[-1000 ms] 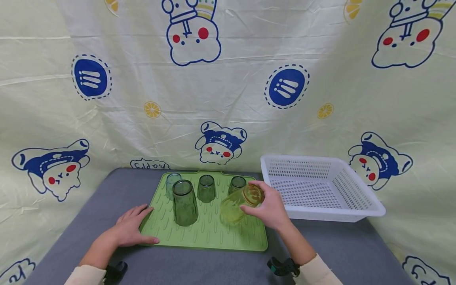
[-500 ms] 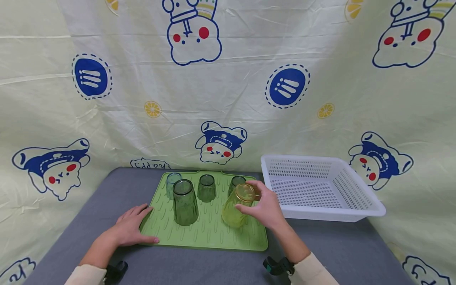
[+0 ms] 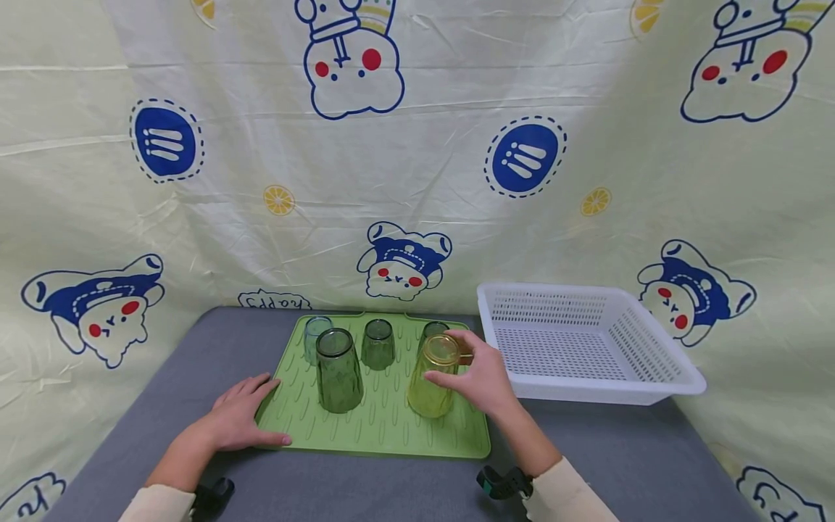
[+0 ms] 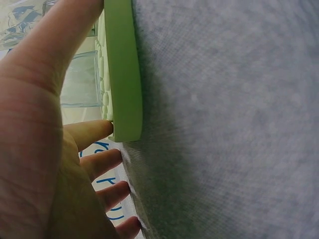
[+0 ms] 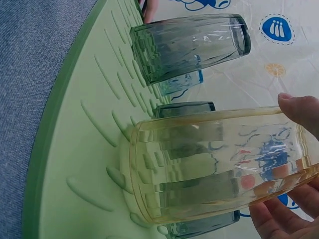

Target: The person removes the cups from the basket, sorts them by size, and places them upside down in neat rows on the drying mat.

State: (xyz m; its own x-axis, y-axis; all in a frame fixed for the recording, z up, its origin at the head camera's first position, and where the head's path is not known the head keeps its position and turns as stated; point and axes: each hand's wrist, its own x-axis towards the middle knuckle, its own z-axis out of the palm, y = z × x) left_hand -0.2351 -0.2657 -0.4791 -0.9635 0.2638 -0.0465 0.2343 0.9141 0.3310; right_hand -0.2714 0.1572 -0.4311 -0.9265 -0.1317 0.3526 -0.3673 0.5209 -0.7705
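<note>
My right hand [image 3: 483, 373] grips a yellow drinking glass [image 3: 432, 391] near its base, thumb on one side and fingers on the other. Upside down, the glass stands nearly upright with its mouth on the green drying mat [image 3: 385, 438]; the right wrist view shows its rim [image 5: 137, 172] at the ribbed surface. My left hand [image 3: 241, 413] rests at the mat's left edge, fingers spread, thumb along the front edge. Left of the yellow glass stands a tall green glass [image 3: 339, 380], also upturned. Behind are a small dark green glass [image 3: 378, 346], a bluish glass [image 3: 316, 337] and a partly hidden dark glass [image 3: 433, 330].
A white perforated plastic basket [image 3: 587, 391] stands right of the mat, at the back of the grey cloth-covered table [image 3: 391, 493]. A printed curtain [image 3: 443, 167] hangs behind the table.
The yellow glass has gone from tilted to nearly upright, its base moving left in my right hand. The left hand and the other glasses have stayed put.
</note>
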